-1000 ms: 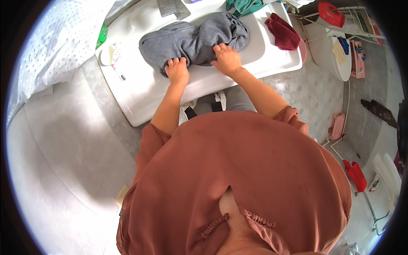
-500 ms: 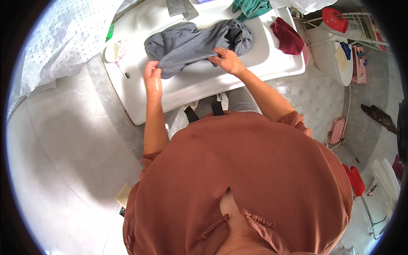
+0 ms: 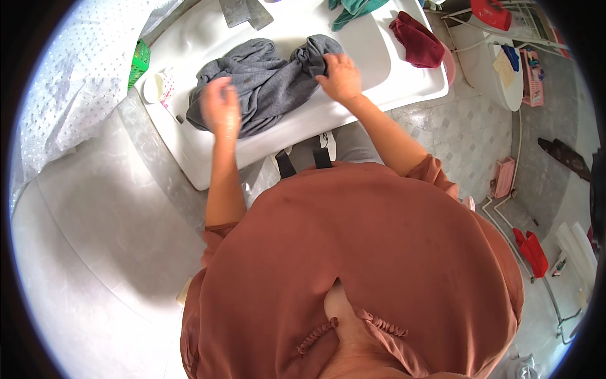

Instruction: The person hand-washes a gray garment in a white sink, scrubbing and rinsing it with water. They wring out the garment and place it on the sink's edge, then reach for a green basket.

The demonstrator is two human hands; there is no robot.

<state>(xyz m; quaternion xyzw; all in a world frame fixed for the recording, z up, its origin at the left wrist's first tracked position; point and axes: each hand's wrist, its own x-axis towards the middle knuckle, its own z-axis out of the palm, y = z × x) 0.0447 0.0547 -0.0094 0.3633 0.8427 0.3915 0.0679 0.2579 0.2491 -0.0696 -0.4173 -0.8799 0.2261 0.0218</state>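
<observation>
gray cloth (image 3: 268, 85) lies bunched in the basin (image 3: 196, 155), across its middle and left part, with the near edge close to the basin's front wall. as far along as this looks, the handling seems midway: the cloth is in both hands' reach but creased and doubled over itself, neither laid flat nor folded neatly, and how much is left cannot be told from here. the maroon cloth (image 3: 420, 43) rests crumpled at the basin's right end and the green cloth (image 3: 355, 12) at its far side, both apart from the hands. the left hand (image 3: 222, 112) is over the gray cloth's left part, blurred, its fingers loosely curled with what seems a gap by the thumb; whether they touch or pinch fabric, i cannot tell. the right hand (image 3: 343, 79) is at the right end, fingers half bent with the tips against the bunched fabric, thumb set apart on the near side; a firm grip cannot be made out. a cup (image 3: 153, 88) stands on the basin's left corner.
</observation>
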